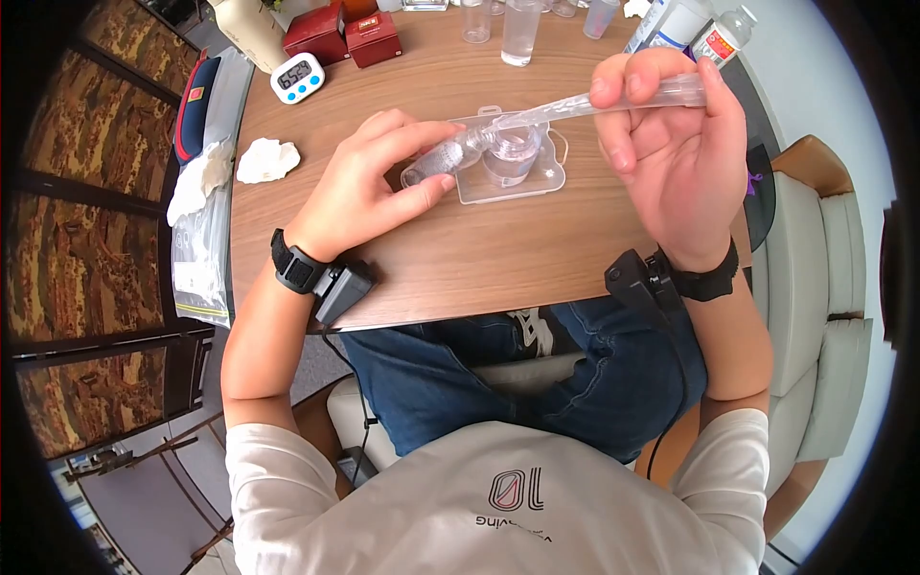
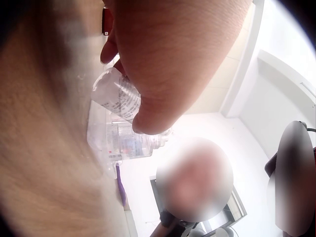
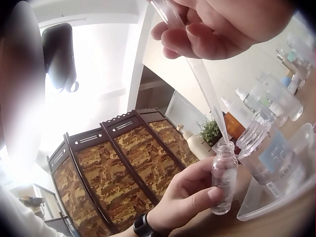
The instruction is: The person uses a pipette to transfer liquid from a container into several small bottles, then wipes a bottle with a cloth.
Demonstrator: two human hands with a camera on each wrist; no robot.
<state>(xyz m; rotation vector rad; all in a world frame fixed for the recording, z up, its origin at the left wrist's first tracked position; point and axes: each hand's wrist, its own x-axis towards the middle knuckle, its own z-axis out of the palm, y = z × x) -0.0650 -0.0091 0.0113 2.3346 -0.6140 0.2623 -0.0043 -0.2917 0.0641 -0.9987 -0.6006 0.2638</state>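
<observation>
My left hand [image 1: 359, 192] grips a small clear bottle [image 1: 433, 165] between thumb and fingers, its open neck pointing toward the jar. In the right wrist view the bottle [image 3: 225, 180] stands nearly upright, with printing on its side. Up on the right, my right hand [image 1: 685, 177] pinches the bulb end of a clear plastic pipette [image 1: 561, 112] between thumb and fingers. The pipette's narrow tip [image 3: 226, 138] is right at the bottle's mouth. Beside the bottle, a wider open clear jar [image 1: 508, 171] with a label [image 3: 274, 150] sits in a shallow clear plastic tray [image 1: 508, 196].
A white digital timer [image 1: 297, 79], dark red boxes [image 1: 373, 40] and a cream bottle [image 1: 247, 34] stand at the back left. Crumpled white tissue [image 1: 267, 161] lies left. A clear cup [image 1: 519, 38] of liquid and several bottles [image 1: 724, 36] line the back.
</observation>
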